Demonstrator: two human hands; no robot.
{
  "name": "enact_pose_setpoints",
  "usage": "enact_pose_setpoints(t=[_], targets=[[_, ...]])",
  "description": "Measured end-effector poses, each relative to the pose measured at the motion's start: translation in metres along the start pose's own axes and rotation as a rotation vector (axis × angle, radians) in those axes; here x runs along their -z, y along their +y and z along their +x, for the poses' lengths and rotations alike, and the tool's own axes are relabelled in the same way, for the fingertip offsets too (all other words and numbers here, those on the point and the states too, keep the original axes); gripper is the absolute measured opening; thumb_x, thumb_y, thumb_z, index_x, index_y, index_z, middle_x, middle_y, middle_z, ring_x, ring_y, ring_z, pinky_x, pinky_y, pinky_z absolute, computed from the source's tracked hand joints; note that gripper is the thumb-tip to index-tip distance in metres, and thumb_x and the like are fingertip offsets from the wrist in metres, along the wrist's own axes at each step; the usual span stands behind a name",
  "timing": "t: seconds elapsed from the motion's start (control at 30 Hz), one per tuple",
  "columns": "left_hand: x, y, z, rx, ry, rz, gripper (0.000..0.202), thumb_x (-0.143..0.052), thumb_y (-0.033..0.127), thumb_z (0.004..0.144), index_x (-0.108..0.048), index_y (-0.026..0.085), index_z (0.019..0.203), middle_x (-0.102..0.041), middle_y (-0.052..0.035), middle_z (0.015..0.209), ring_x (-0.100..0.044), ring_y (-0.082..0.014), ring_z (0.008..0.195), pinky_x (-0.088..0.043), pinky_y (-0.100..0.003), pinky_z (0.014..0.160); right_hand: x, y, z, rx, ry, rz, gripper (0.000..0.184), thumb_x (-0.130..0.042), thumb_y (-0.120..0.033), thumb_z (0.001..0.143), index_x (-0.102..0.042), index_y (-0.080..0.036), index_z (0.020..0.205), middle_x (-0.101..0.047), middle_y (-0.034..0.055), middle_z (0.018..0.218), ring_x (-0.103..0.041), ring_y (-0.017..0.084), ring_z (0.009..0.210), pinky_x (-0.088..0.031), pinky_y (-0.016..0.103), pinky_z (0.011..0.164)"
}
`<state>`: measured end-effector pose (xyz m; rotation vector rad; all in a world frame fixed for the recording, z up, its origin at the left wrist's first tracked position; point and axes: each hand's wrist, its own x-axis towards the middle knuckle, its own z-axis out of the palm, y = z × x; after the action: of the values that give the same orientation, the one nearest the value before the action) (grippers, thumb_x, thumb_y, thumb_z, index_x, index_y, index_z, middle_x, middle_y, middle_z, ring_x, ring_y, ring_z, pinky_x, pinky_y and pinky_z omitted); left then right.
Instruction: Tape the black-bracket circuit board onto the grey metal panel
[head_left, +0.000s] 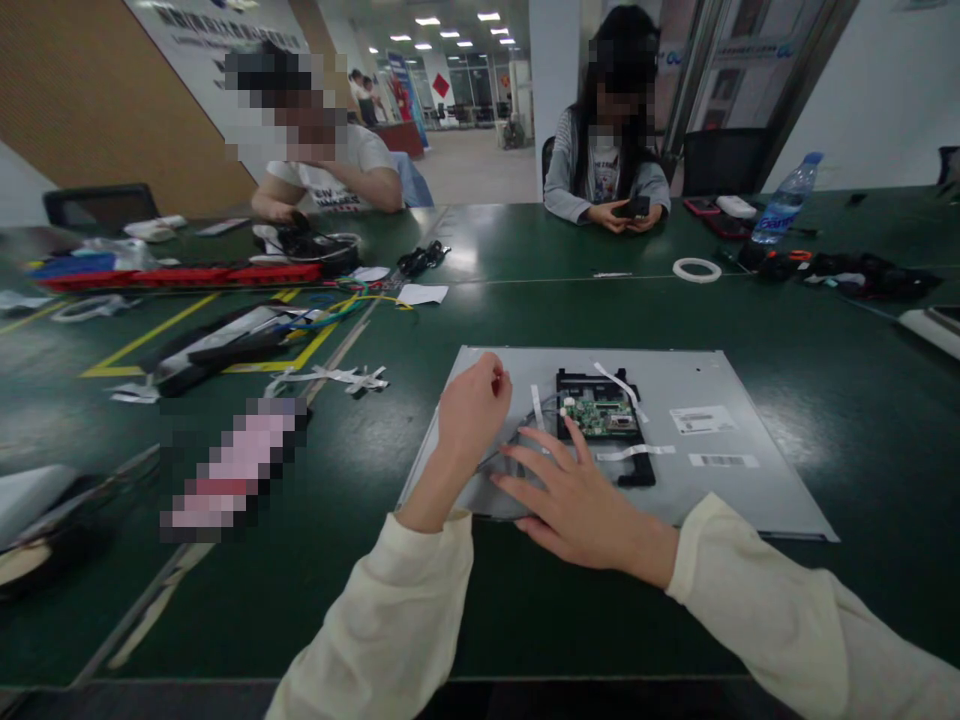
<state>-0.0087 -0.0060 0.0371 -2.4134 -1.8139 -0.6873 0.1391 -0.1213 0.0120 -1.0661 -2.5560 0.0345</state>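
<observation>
A flat grey display panel (pixel 742 490) lies back side up in front of me. A green circuit board (pixel 600 416) sits in a black plastic frame (pixel 643 466) at its middle, with white tape strips (pixel 626 453) around it. My left hand (pixel 474 400) is raised over the panel's left part, fingers curled closed; whatever they may hold is hidden. My right hand (pixel 574 492) spreads its fingers over the panel's near part, just left of the frame. Its fingertips are by thin dark cables (pixel 517 432) leading to the board; whether they press on them I cannot tell.
A blurred pink phone-like object (pixel 236 470) and crumpled tape (pixel 349 378) lie left on the green table (pixel 540 610). Beyond are a black tray (pixel 217 345), red strip (pixel 187 277), tape roll (pixel 696 270) and water bottle (pixel 786 200). Two people sit across.
</observation>
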Motion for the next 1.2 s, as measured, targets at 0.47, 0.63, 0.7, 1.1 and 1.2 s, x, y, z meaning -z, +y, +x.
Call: enact_pose_setpoints(t=[0.47, 0.63, 0.7, 1.1, 1.2], targets=[[-0.007, -0.006, -0.001, -0.001, -0.066, 0.018, 0.011, -0.044, 0.025, 0.089, -0.054, 0.021, 0.089, -0.064, -0.0038, 0.073, -0.061, -0.0193, 0.066, -0.036, -0.027, 0.057, -0.013, 0.062, -0.002, -0.309, 0.129, -0.172, 0.043, -0.045, -0.034, 0.091, -0.045, -0.025, 0.133, -0.027, 0.0129, 0.149, -0.016, 0.036, 0.138, -0.014, 0.072, 0.101], [-0.009, -0.008, -0.003, -0.031, -0.102, -0.022, 0.012, -0.042, 0.027, 0.090, -0.052, 0.021, 0.089, -0.063, -0.0025, 0.073, -0.059, -0.0176, 0.064, -0.035, -0.027, 0.056, -0.010, 0.107, -0.016, -0.541, 0.105, -0.249, 0.042, -0.040, -0.038, 0.093, -0.046, -0.024, 0.132, -0.027, 0.0141, 0.148, -0.016, 0.038, 0.137, -0.018, 0.072, 0.098], [-0.009, -0.008, -0.003, -0.033, -0.113, -0.024, 0.012, -0.042, 0.028, 0.091, -0.052, 0.020, 0.089, -0.063, -0.0026, 0.073, -0.059, -0.0173, 0.065, -0.035, -0.026, 0.056, -0.008, 0.124, -0.025, -0.629, 0.100, -0.290, 0.042, -0.038, -0.040, 0.093, -0.047, -0.024, 0.131, -0.027, 0.0140, 0.148, -0.015, 0.038, 0.137, -0.018, 0.072, 0.098], [-0.009, -0.004, -0.003, 0.027, -0.222, 0.054, 0.018, -0.042, 0.031, 0.092, -0.054, 0.020, 0.099, -0.065, -0.0049, 0.081, -0.063, -0.0182, 0.073, -0.041, -0.026, 0.062, -0.001, 0.192, -0.069, -0.996, 0.191, -0.488, 0.047, -0.028, -0.047, 0.093, -0.049, -0.021, 0.127, -0.031, 0.0154, 0.144, -0.013, 0.041, 0.134, -0.015, 0.074, 0.094], [-0.009, -0.003, -0.003, 0.016, -0.236, 0.054, 0.019, -0.041, 0.032, 0.092, -0.054, 0.020, 0.101, -0.066, -0.0050, 0.082, -0.063, -0.0182, 0.074, -0.042, -0.026, 0.063, 0.007, 0.199, -0.083, -0.979, 0.132, -0.479, 0.053, -0.032, -0.054, 0.089, -0.046, -0.023, 0.130, -0.030, 0.0149, 0.144, -0.013, 0.042, 0.134, -0.014, 0.076, 0.093]])
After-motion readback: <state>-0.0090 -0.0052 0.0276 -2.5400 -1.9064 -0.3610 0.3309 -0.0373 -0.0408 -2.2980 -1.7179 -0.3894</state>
